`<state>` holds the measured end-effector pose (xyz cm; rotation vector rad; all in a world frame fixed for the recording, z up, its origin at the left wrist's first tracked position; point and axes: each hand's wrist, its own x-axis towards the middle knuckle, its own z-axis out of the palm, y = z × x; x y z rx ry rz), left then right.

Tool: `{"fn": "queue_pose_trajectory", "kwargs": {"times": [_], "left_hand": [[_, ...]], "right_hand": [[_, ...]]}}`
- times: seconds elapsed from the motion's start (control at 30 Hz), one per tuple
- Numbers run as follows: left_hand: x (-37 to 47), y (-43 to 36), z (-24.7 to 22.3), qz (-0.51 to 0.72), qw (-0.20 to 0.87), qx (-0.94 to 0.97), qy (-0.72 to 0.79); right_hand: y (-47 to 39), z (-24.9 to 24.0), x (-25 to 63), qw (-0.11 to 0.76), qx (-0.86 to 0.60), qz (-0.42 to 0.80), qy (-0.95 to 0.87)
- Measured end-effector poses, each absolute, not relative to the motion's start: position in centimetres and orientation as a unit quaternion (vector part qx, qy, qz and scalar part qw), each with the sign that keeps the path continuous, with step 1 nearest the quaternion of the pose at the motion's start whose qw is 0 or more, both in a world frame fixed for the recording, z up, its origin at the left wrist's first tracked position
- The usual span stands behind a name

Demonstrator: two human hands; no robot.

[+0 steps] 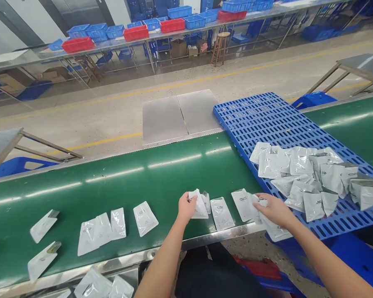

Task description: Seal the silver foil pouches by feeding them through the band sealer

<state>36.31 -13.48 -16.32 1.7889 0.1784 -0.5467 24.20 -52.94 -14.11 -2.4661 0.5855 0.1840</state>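
Observation:
My left hand (185, 207) pinches a small white pouch (200, 208) by its upper edge, above the green conveyor belt (112, 182). Another pouch partly shows behind it. At the belt's near edge, my right hand (276, 211) grips a white pouch (257, 207), which is smeared by motion. A further pouch (276, 231) hangs below that hand; whether the fingers hold it too I cannot tell. Between my hands lie a printed pouch (222, 214) and, beside the right fingers, a second one (241, 205).
A blue slotted pallet (251, 111) lies across the belt at right, bearing a heap of white pouches (301, 163). More pouches (103, 229) are spread along the belt at left. Others (93, 284) sit below the near edge. Red and blue crates (172, 25) line a far bench.

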Motion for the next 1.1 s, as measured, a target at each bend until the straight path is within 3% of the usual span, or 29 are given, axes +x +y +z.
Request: {"fn": "queue_pose_trajectory", "kwargs": {"times": [0.37, 0.47, 0.57, 0.67, 0.9, 1.1], "left_hand": [[31.5, -24.4, -14.3, -0.323, 0.617, 0.717, 0.030], [31.5, -22.7, -14.0, -0.337, 0.628, 0.701, 0.039], [31.1, -19.4, -13.9, -0.332, 0.615, 0.711, 0.078], [31.1, -16.9, -14.7, -0.289, 0.573, 0.753, 0.146], [30.7, -13.3, -16.0, -0.242, 0.516, 0.796, 0.203], [29.1, -2.4, -11.8, -0.210, 0.525, 0.798, 0.206]], "right_hand": [[-49.1, -13.8, 28.5, 0.303, -0.905, 0.137, 0.266], [-50.3, -12.7, 26.9, 0.386, -0.875, 0.143, 0.257], [-50.1, -12.4, 25.6, 0.529, -0.778, 0.239, 0.241], [-47.8, -13.3, 26.1, 0.590, -0.695, 0.312, 0.266], [-45.0, -16.0, 29.1, 0.511, -0.749, 0.280, 0.314], [-46.2, -16.7, 27.3, 0.410, -0.869, 0.228, 0.156]]}}
